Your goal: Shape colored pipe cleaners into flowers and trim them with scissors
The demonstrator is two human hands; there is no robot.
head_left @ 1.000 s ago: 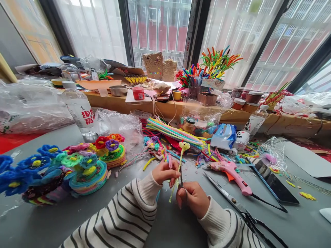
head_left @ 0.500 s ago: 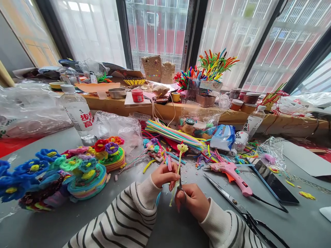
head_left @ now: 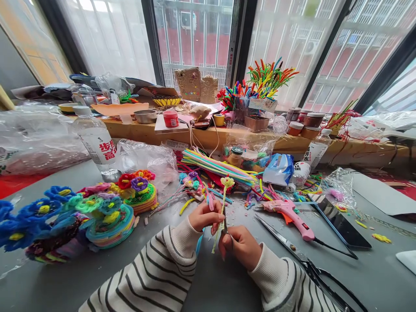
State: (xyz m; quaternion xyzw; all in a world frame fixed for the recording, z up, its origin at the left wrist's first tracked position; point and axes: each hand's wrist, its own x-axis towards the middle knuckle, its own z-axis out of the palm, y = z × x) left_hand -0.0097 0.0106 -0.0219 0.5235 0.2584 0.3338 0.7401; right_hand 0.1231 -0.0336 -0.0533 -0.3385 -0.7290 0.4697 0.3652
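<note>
Between the fingertips of my left hand (head_left: 205, 216) is a pale yellow pipe-cleaner flower (head_left: 227, 182), its thin stem slanting down past my fingers. My right hand (head_left: 241, 246) is closed round the handles of a small pair of scissors (head_left: 225, 220). The blades point up alongside the stem, close to my left fingertips; whether they touch it I cannot tell. Several pink and pastel pipe-cleaner pieces (head_left: 210, 202) lie just behind my left hand. To the right of my right hand rest large black-handled scissors (head_left: 293, 248).
A pink glue gun (head_left: 294, 216) and a dark phone (head_left: 342, 225) lie at the right. Finished pipe-cleaner flower pots (head_left: 110, 227) stand at the left, near a water bottle (head_left: 97, 145). A bundle of pipe cleaners (head_left: 217, 168) lies behind, before a cluttered wooden ledge (head_left: 136, 132).
The view has shifted slightly. Both hands keep their hold on the flower and small scissors, with the flower stem in nearly the same position beside the blades.
</note>
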